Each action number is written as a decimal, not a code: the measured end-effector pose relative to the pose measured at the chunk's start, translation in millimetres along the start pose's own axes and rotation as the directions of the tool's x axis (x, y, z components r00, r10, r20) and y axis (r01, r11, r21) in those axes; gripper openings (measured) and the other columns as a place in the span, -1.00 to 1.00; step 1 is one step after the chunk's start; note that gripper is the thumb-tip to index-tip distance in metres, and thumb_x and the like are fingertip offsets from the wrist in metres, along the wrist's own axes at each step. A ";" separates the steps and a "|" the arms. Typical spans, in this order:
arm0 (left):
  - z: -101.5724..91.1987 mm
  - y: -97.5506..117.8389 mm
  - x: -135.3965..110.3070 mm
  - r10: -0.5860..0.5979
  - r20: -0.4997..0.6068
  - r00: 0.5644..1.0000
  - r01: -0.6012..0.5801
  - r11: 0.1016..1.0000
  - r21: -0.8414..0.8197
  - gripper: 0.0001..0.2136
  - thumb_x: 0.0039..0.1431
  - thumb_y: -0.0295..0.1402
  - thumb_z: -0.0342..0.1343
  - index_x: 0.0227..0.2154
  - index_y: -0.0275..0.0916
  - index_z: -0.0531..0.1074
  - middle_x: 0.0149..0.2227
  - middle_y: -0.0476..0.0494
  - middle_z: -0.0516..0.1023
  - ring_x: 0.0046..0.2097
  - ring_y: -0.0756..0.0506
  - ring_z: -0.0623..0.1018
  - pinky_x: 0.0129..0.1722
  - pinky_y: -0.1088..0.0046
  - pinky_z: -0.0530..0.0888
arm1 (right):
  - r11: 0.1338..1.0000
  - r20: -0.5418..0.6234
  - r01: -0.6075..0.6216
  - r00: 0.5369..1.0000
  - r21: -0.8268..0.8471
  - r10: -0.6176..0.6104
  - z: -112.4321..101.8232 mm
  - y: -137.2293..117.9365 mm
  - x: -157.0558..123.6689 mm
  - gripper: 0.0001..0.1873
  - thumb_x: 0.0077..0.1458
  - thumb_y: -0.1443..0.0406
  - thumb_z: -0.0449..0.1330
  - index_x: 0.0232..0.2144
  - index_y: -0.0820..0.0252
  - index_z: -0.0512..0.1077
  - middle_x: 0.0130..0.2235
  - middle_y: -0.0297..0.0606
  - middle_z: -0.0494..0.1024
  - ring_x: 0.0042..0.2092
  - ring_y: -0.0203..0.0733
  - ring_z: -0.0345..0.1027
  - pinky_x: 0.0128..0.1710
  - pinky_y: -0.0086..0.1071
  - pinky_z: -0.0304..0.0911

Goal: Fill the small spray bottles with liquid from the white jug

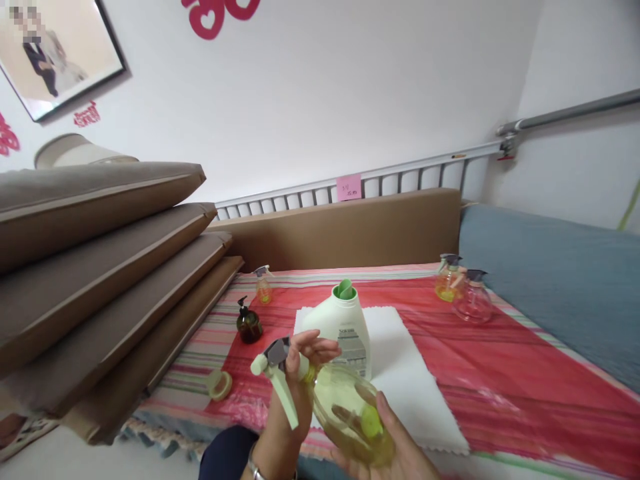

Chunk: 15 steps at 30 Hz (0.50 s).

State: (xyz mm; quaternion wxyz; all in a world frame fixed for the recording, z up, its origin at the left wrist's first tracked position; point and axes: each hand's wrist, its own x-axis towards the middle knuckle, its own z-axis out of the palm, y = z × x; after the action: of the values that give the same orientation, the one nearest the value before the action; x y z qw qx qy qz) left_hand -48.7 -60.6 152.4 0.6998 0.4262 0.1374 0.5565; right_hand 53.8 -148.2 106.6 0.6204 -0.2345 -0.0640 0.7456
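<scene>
Bottle [345, 403] tilted before uncapped jug [350, 323]

The right hand [400, 437] wraps its base; the left hand [305, 357] curves fingers beside the spray head [279, 357], their grip unclear. Should the right slacken, the smooth body could slip, perhaps toppling the jug.

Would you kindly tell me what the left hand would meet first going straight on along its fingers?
Probably the jug: the left hand points its fingers across the jug's front. Depth is unclear, so they might pass in front without touching.
</scene>
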 end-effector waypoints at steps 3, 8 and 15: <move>-1.0 1.7 -0.6 -0.004 -0.048 0.999 0.004 1.000 -0.008 -0.63 0.08 -0.02 0.01 -0.28 -0.23 0.46 -0.34 -0.20 0.59 -0.23 -0.20 0.55 -0.11 0.20 0.37 | 0.993 0.031 0.029 0.999 -0.112 -0.026 -4.4 1.9 -3.2 -0.20 -0.20 0.07 0.34 0.07 -0.01 0.11 -0.10 -0.16 0.48 -0.14 -0.01 0.44 -0.27 -0.25 0.34; -1.3 6.3 -0.6 -0.023 -0.081 0.996 0.023 1.000 -0.010 -0.61 0.07 -0.01 0.00 -0.32 -0.26 0.46 -0.38 -0.21 0.59 -0.26 -0.21 0.56 -0.10 0.17 0.37 | 0.925 0.083 0.131 0.991 -0.357 -0.109 -14.1 1.7 -4.6 0.00 -0.36 0.12 0.42 0.11 -0.12 0.00 0.02 -0.13 0.35 -0.14 0.00 0.43 -0.40 -0.32 0.35; 4.2 12.2 0.1 -0.038 -0.046 0.998 0.038 0.999 -0.003 -0.58 0.02 0.04 0.03 -0.38 -0.27 0.48 -0.43 -0.21 0.58 -0.33 -0.19 0.56 -0.12 0.14 0.38 | 0.952 0.177 0.041 0.984 -0.303 0.014 -22.8 1.3 10.4 0.07 -0.41 0.01 0.41 0.11 0.03 -0.04 -0.26 -0.19 0.54 -0.45 -0.13 0.49 -0.33 -0.25 0.33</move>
State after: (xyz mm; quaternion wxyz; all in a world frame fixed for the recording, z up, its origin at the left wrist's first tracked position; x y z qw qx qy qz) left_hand -53.9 -62.1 164.1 0.7074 0.4100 0.1608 0.5528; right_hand 61.1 -143.0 83.2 0.5737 -0.2599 -0.2352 0.7403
